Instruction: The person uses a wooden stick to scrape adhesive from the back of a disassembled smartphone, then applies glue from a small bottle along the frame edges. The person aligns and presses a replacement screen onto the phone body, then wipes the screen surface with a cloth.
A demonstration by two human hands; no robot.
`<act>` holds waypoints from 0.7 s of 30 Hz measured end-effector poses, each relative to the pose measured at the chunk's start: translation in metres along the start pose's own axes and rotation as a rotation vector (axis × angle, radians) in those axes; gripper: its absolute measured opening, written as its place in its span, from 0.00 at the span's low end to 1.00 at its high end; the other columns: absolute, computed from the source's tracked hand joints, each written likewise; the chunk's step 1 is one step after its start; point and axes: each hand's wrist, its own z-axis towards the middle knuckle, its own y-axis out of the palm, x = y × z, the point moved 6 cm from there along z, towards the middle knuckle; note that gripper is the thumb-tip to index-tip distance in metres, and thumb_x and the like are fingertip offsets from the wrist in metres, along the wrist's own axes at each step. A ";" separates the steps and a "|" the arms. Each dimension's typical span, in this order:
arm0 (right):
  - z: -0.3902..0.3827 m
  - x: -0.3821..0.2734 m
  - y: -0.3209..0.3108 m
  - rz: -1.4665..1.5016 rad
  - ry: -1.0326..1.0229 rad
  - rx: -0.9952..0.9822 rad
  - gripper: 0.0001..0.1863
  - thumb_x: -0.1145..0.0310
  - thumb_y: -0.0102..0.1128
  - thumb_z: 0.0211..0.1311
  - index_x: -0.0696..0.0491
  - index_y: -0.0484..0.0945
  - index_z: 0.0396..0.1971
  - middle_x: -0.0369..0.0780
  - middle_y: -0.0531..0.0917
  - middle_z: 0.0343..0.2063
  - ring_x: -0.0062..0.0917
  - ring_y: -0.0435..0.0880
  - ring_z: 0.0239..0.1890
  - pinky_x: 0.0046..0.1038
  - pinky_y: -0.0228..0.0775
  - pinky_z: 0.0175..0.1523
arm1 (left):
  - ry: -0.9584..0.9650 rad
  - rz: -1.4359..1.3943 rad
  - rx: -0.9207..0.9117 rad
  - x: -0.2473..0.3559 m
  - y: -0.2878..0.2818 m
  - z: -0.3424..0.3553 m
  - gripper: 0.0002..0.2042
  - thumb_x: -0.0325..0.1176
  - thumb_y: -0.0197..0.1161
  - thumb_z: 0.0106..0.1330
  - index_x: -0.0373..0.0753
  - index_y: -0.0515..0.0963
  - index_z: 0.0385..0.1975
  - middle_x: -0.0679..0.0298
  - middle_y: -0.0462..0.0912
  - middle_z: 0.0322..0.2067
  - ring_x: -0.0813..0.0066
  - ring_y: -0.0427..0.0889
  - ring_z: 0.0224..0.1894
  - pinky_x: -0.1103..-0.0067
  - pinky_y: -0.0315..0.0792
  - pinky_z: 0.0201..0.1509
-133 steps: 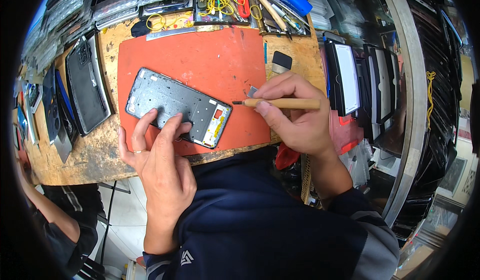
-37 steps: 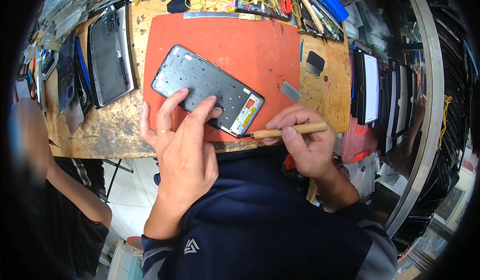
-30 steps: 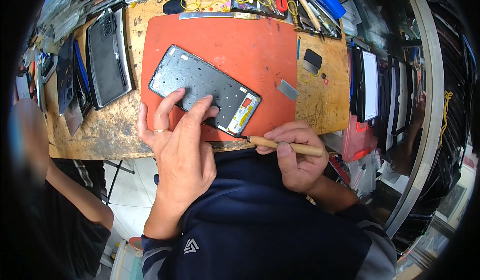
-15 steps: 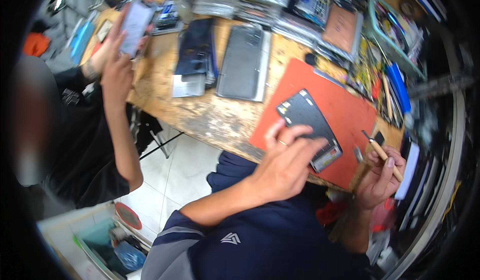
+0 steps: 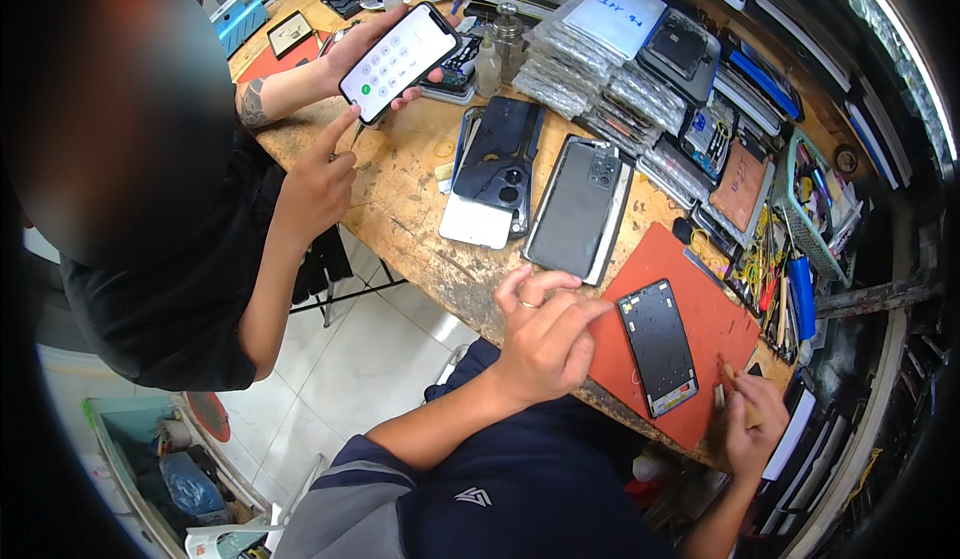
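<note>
A dark phone frame (image 5: pixel 657 344), with a battery-less flat black face and small bare patches at its ends, lies on a red mat (image 5: pixel 730 329) at the table's front edge. Just left of it hovers my left hand (image 5: pixel 545 344), a ring on one finger, its fingers loosely bent and apart with nothing in them. At the mat's right corner, my right hand (image 5: pixel 757 429) is closed round a thin tool with a light wooden handle (image 5: pixel 752 411). The tool's tip, seen earlier as a dark narrow blade, is hard to make out against the mat.
On the left a person holds a lit smartphone (image 5: pixel 400 62) and touches its screen. Several phones and back covers (image 5: pixel 580 204) lie beyond the mat. Bagged parts (image 5: pixel 600 49) are stacked at the back. A green basket (image 5: pixel 810 209) and hand tools (image 5: pixel 780 294) crowd the right.
My left hand has moved left off the phone frame, uncovering it. My right hand has lowered the wooden-handled tool toward the mat. The whole view has shifted.
</note>
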 end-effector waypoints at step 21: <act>0.069 0.028 0.015 0.270 0.382 0.035 0.11 0.68 0.55 0.81 0.61 0.80 0.42 0.38 0.84 0.34 0.20 0.84 0.34 0.23 0.74 0.41 | -0.068 -0.105 -0.047 -0.011 -0.001 -0.003 0.14 0.26 0.61 0.52 0.44 0.85 0.39 0.68 0.81 0.31 0.62 0.80 0.51 0.57 0.53 0.70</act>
